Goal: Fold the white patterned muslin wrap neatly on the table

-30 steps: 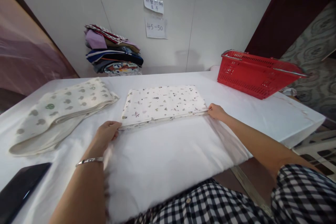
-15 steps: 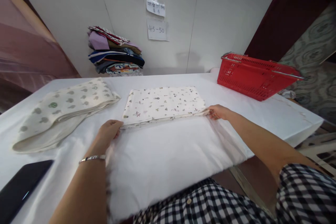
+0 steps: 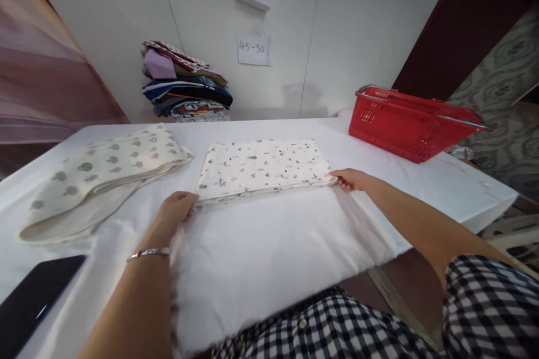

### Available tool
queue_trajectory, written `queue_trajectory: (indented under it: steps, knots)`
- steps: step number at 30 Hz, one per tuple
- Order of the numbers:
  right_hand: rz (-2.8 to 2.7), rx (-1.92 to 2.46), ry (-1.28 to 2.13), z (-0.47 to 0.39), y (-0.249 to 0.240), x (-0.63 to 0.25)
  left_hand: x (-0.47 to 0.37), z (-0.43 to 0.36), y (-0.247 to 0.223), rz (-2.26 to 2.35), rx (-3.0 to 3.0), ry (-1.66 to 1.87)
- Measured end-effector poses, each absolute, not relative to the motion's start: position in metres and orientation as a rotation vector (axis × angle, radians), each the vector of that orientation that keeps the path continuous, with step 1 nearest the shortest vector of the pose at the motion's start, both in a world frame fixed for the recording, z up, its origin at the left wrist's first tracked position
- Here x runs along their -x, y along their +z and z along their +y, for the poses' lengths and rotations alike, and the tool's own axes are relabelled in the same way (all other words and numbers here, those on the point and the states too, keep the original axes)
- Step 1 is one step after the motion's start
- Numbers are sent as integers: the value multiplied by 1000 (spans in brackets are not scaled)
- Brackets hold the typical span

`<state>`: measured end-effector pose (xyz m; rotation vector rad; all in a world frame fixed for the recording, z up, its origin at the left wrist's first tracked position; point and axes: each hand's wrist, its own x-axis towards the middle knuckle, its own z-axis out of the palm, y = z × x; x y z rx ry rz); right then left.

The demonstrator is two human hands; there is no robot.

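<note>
A white cloth (image 3: 263, 165) with a small plant-like print lies folded in several layers, a wide rectangle flat on the table. My left hand (image 3: 177, 208) pinches its near left corner. At the near right corner, my right hand (image 3: 350, 178) grips the layered edge between thumb and fingers. The near edge between the hands runs fairly straight, with the layers showing. To the left lies a second cloth (image 3: 122, 160), cream with grey-green spots, loosely folded over and untouched by either hand.
The table has a white cover (image 3: 269, 252). A black phone-like device (image 3: 40, 297) lies at the near left. A stack of folded fabrics (image 3: 185, 87) stands at the back left by the wall, and a red basket (image 3: 410, 129) at the back right. A paper sign (image 3: 254, 49) hangs on the wall.
My right hand has shifted slightly at the cloth's near right corner, which lies a little flatter. The upper paper on the wall has curled up. My left hand stays put.
</note>
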<state>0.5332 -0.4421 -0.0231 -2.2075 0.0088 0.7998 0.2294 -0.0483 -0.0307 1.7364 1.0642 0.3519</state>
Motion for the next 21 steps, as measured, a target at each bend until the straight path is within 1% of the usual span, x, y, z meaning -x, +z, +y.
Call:
queue_trajectory:
  steps: [5, 11, 16, 21]
  knots:
    - [89, 2222, 746, -438, -15, -531, -227, -51, -27, 1057, -1751, 325]
    - [20, 2147, 700, -437, -14, -518, -225, -46, -32, 1054, -1700, 353]
    - [-88, 1999, 465, -450, -29, -509, -227, -44, -34, 1032, -1462, 425]
    - [-218, 1806, 463, -461, -38, -508, -224, -47, -35, 972, -1196, 441]
